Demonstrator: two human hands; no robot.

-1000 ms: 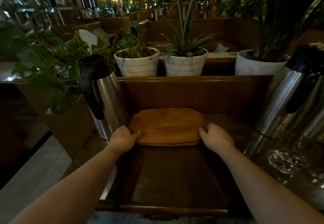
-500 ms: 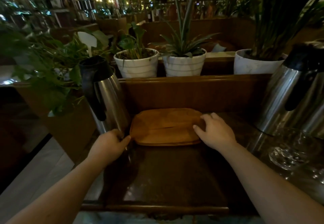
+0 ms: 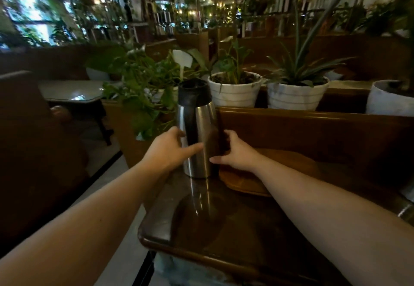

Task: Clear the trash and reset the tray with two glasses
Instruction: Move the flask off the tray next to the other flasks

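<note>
At the left end of a dark wooden table (image 3: 224, 229), a stainless-steel thermal carafe (image 3: 198, 137) stands upright, black lid on top, its base on the tabletop near the left edge. Both hands are on it. Left hand (image 3: 170, 149) wraps the carafe's left side, thumb laid across the front of the steel body, fingers out of sight behind. Right hand (image 3: 235, 153) grips the right side, around the dark handle area, thumb low and pointing toward the body. Whether the base is lifted or resting: looks to be resting, reflection directly beneath it on the polished surface.

Wooden tray (image 3: 280, 173) lies flat on the table just right of the carafe, its near-left edge touching or almost touching the carafe's base; the right forearm crosses over it. The visible part of the tray is bare. No glasses in frame from this angle.

Behind the table, a wooden partition (image 3: 313, 128) runs across. On the ledge beyond it: two white ribbed pots, one with a leafy plant (image 3: 234, 93), one with a spiky-leaved plant (image 3: 295, 95); a third pale pot (image 3: 387, 99) at far right, partly cut off. Trailing green foliage (image 3: 139, 88) left of the carafe. Background dim, blurred, with hanging lights.
</note>
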